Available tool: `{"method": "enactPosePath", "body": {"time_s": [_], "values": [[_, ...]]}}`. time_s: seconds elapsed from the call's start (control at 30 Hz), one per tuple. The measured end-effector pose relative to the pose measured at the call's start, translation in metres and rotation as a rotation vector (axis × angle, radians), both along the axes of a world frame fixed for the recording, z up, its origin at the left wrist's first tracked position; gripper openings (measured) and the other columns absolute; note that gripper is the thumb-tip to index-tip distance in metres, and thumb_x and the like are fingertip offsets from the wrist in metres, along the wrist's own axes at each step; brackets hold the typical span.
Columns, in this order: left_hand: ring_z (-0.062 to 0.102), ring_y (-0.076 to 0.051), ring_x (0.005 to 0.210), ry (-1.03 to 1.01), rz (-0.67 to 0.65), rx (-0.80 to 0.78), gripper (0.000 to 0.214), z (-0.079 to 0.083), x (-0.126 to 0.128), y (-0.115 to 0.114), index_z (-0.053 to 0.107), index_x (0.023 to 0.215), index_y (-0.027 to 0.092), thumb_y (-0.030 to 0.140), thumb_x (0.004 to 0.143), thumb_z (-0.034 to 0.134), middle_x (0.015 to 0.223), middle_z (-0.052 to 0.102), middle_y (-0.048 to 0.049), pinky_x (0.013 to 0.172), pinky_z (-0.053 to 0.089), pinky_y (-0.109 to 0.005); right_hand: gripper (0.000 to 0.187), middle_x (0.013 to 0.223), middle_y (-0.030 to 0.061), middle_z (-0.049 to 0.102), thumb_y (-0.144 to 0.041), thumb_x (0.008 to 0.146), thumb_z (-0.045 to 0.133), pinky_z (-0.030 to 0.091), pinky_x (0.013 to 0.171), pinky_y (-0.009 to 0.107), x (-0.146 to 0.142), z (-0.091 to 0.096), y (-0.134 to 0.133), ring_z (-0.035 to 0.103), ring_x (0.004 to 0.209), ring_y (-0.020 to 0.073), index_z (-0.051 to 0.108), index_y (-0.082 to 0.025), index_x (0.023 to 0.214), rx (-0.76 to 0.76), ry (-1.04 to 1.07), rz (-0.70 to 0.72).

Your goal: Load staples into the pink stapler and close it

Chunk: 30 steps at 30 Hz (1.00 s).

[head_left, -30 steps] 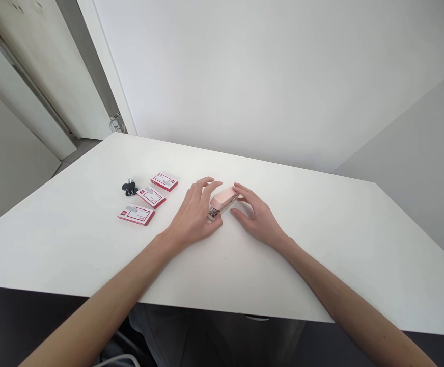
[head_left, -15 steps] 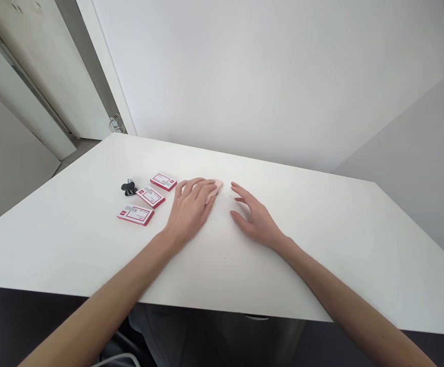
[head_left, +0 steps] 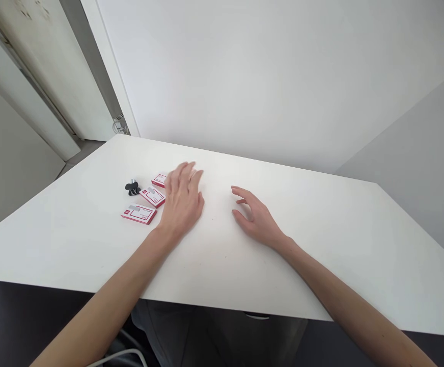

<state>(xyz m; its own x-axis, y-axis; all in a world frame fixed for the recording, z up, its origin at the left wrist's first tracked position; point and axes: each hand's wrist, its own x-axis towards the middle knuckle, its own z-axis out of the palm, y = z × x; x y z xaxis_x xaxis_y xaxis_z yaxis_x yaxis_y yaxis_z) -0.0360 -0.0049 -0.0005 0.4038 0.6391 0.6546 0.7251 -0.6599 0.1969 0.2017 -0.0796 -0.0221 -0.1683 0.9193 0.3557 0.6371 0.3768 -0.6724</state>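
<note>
My left hand (head_left: 182, 199) is palm-down over the white table, its fingers bent forward and a little blurred. A sliver of a pale pink flat object (head_left: 193, 173) shows between its fingertips; the rest is hidden under the hand. Left of this hand lie three white boxes with red edges: a near one (head_left: 139, 213), a middle one (head_left: 153, 195) and a far one (head_left: 159, 180), partly covered by the hand. My right hand (head_left: 255, 216) rests on its side on the table, thumb and fingers apart, with nothing in it.
A small black clip-like item with a metal part (head_left: 132, 187) sits left of the boxes. The white table (head_left: 214, 275) runs back to a pale wall (head_left: 245, 76). A cable (head_left: 119, 125) hangs beyond the far left corner.
My left hand has moved left, towards the boxes, and the pale pink object has left its spot on the table with it. My right hand has stayed in place.
</note>
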Motion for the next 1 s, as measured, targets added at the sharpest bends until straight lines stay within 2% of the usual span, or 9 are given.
{"method": "enactPosePath", "body": {"time_s": [0.1,0.2,0.27,0.37,0.43,0.53,0.63,0.8,1.0], "values": [[0.047,-0.034,0.145,0.103,-0.196,-0.011,0.044,0.0018,0.0048,-0.0062,0.055,0.136,0.022,0.008,0.095,0.045,0.151,0.056,-0.0166,0.114,0.040,-0.055,0.054,0.161,0.0093,0.051,-0.030,0.103,0.053,0.067,0.072,0.042,-0.0007,-0.0003,0.0016,0.066,0.127,0.0310,0.044,-0.035,0.156,0.046,-0.006,0.008],[0.065,-0.027,0.110,0.227,-0.324,-0.049,0.038,0.0008,0.0060,-0.0094,0.060,0.120,0.020,0.003,0.094,0.038,0.130,0.067,-0.0127,0.094,0.049,-0.042,0.045,0.152,0.0079,0.058,-0.026,0.104,0.052,0.063,0.099,0.048,-0.0014,0.0002,0.0030,0.062,0.132,0.0274,0.051,-0.034,0.148,0.109,-0.003,0.031],[0.066,-0.022,0.088,0.301,-0.347,-0.102,0.038,-0.0002,0.0053,-0.0103,0.060,0.111,0.020,-0.001,0.091,0.036,0.112,0.071,-0.0088,0.077,0.047,-0.035,0.041,0.145,0.0078,0.062,-0.023,0.104,0.051,0.060,0.104,0.048,-0.0018,0.0008,0.0033,0.062,0.131,0.0258,0.053,-0.033,0.144,0.127,0.008,0.043],[0.056,-0.019,0.064,0.378,-0.325,-0.219,0.032,-0.0002,0.0038,-0.0109,0.057,0.101,0.021,-0.001,0.086,0.040,0.089,0.070,-0.0019,0.058,0.032,-0.032,0.039,0.137,0.0086,0.064,-0.021,0.104,0.052,0.060,0.100,0.048,-0.0025,0.0016,0.0030,0.067,0.121,0.0252,0.055,-0.032,0.142,0.126,0.024,0.037],[0.047,-0.017,0.055,0.416,-0.323,-0.281,0.028,0.0004,0.0035,-0.0110,0.054,0.093,0.022,-0.001,0.082,0.042,0.077,0.067,0.0016,0.054,0.024,-0.032,0.037,0.132,0.0088,0.066,-0.020,0.103,0.052,0.060,0.098,0.047,-0.0029,0.0021,0.0028,0.068,0.115,0.0249,0.056,-0.031,0.139,0.130,0.033,0.027],[0.039,-0.016,0.050,0.438,-0.354,-0.305,0.025,0.0001,0.0041,-0.0109,0.050,0.083,0.022,-0.001,0.077,0.044,0.066,0.061,0.0037,0.054,0.019,-0.032,0.031,0.122,0.0076,0.070,-0.018,0.102,0.053,0.060,0.094,0.046,-0.0034,0.0032,0.0025,0.069,0.108,0.0242,0.061,-0.030,0.130,0.140,0.037,0.015],[0.034,-0.015,0.049,0.427,-0.376,-0.280,0.023,-0.0027,0.0047,-0.0105,0.048,0.077,0.022,-0.001,0.075,0.045,0.062,0.059,0.0037,0.054,0.016,-0.032,0.027,0.113,0.0062,0.072,-0.014,0.101,0.051,0.060,0.090,0.044,-0.0036,0.0046,0.0020,0.069,0.102,0.0233,0.065,-0.028,0.118,0.146,0.043,0.026],[0.028,-0.014,0.049,0.429,-0.395,-0.220,0.021,-0.0072,0.0040,-0.0089,0.044,0.069,0.020,0.002,0.078,0.044,0.061,0.056,0.0020,0.053,0.014,-0.032,0.029,0.099,0.0040,0.072,-0.007,0.096,0.046,0.057,0.080,0.038,-0.0041,0.0065,-0.0003,0.068,0.089,0.0208,0.067,-0.026,0.104,0.109,0.046,0.036],[0.027,-0.014,0.050,0.407,-0.400,-0.257,0.021,-0.0051,0.0038,-0.0093,0.043,0.067,0.020,0.003,0.077,0.045,0.060,0.055,0.0021,0.054,0.015,-0.032,0.029,0.092,0.0026,0.072,-0.005,0.094,0.047,0.053,0.073,0.034,-0.0038,0.0067,-0.0021,0.068,0.084,0.0195,0.068,-0.025,0.095,0.037,0.053,0.039]]}}
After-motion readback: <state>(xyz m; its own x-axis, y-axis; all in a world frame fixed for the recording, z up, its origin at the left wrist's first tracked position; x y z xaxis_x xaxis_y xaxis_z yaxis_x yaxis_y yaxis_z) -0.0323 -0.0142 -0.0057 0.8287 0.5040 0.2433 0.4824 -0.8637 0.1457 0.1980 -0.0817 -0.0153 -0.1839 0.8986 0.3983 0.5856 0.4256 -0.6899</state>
